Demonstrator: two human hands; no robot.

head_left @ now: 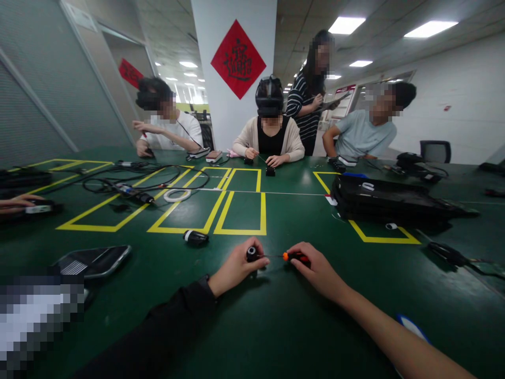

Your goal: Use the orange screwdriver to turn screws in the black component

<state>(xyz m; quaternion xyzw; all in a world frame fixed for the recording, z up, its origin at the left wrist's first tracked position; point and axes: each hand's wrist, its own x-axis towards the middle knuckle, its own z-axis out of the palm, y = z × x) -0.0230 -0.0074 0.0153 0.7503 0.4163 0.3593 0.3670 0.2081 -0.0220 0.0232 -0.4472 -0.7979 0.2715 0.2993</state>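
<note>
My left hand [240,266] is closed around a small black cylindrical part [251,254] with a pale ring on its end, held just over the green table [189,321]. In my right hand [315,266] is a screwdriver [294,257] with a black and red handle and an orange collar. Its thin shaft points left and reaches the part in my left hand; whether the tip sits inside it, I cannot tell. A black plug-like piece [196,238] with a white band lies beyond my left hand.
Left of me lies a phone [106,261]. Black cables [134,192] and a white tape roll [177,195] are farther back among yellow tape outlines. A black bag [394,197] rests at right, near a cabled device [447,255]. Several people sit or stand across the table.
</note>
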